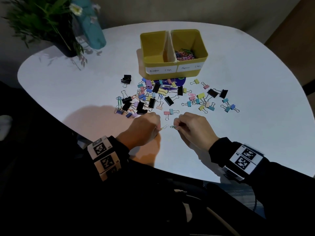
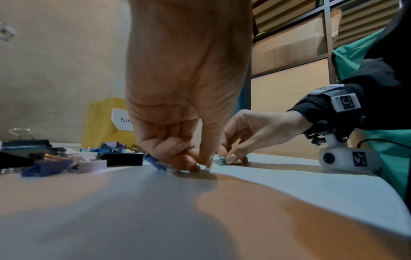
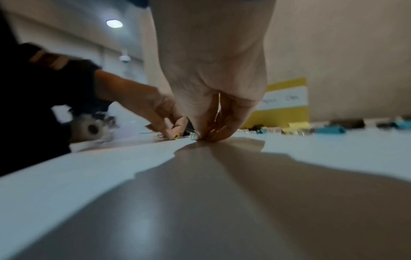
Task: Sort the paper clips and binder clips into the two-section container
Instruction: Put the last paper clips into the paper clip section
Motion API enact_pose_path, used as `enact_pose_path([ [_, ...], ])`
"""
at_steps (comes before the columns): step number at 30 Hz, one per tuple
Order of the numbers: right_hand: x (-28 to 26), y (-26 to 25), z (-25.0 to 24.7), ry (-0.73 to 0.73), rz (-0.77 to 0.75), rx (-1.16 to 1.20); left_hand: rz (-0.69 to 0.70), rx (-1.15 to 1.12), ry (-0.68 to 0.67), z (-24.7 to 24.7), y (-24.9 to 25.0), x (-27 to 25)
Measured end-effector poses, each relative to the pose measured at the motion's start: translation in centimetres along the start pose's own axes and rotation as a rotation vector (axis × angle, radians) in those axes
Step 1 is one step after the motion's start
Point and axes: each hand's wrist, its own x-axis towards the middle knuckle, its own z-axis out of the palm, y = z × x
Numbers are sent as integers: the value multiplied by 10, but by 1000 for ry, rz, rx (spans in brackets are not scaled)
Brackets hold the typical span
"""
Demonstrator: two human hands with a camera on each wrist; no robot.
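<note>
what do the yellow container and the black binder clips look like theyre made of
Yellow container: probably plastic, judging by its smooth matte walls and rounded moulded corners; its labels look like paper. Black binder clips: likely painted sheet metal, with thin, shiny, silvery wire handles. The finish is hard to judge in the dim light.

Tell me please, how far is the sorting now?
Done: many paper clips lie in the yellow container's right section; the binder clip section looks nearly empty. In hand: the left hand pinches a pale paper clip, the right hand a green paper clip, both at the table. Left: the binder clips spread before the container, with a few paper clips among them.
</note>
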Motion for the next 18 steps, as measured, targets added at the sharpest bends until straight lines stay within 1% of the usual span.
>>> enact_pose_path([
  [3,3,0,0,-42,-40,-50,-77,-181,49,-3,2,7],
  [5,6,0,-1,-81,-51,-63,-143,-269,46,-4,3,10],
  [8,9,1,-8,-83,4,20,-204,-228,-8,-7,8,13],
  [10,12,4,-20,-11,81,128,-239,-152,-45,-9,10,14],
  [12,19,6,-36,78,147,216,-245,-82,-38,-8,12,13],
  [14,31,6,-55,185,164,219,-258,14,-42,-5,15,13],
  [16,49,5,-77,298,171,220,-286,109,-94,-3,19,16],
  [18,73,3,-97,413,156,240,-295,118,-121,-3,23,21],
])
